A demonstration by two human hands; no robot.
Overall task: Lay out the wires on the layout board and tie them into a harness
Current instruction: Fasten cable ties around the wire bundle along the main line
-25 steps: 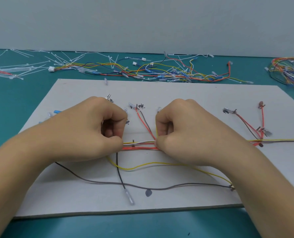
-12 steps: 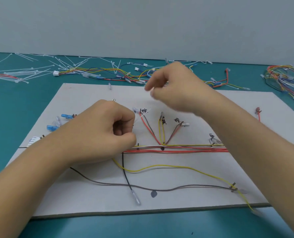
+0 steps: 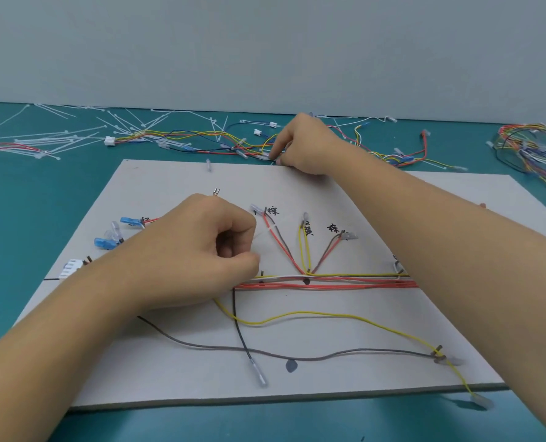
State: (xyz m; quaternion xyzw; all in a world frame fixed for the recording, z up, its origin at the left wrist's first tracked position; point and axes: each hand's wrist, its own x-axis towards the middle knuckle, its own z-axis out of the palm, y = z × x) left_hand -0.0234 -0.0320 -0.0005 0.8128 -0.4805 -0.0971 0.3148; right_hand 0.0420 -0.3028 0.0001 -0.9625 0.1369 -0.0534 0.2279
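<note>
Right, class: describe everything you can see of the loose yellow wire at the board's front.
The yellow wire is thin, plastic-coated and slack. It emerges from under the left hand, crosses the black wire, snakes rightward across the layout board, and runs off its front edge, ending in a clear-sleeved terminal on the table.

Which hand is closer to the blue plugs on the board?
Left. The left hand, gripping the wire bundle, sits just right of the blue plugs. The right hand is far off at the back edge of the board, fingers at the loose wires.
</note>
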